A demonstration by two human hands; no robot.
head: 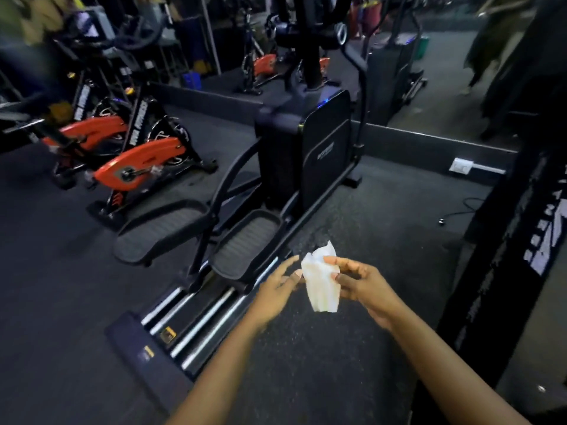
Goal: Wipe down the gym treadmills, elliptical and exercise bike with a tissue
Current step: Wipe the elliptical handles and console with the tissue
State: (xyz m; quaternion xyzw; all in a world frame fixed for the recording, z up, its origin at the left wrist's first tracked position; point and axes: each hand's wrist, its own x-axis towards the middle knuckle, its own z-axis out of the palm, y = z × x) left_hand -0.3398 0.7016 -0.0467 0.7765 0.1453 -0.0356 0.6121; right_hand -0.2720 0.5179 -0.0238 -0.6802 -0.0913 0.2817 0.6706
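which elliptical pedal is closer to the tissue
The right pedal, just left of the tissue; the other pedal lies farther left.

Crumpled white tissue (322, 282) is hanging upright, pinched in the right hand (359, 283). Black elliptical (306, 148) is standing directly ahead. Two orange-and-black exercise bikes (141, 167) are standing side by side left of it.

Both hands, right hand (357, 282) pinching, left hand (276, 286) touching, hold a tissue (322, 283) beside the elliptical (306, 148).
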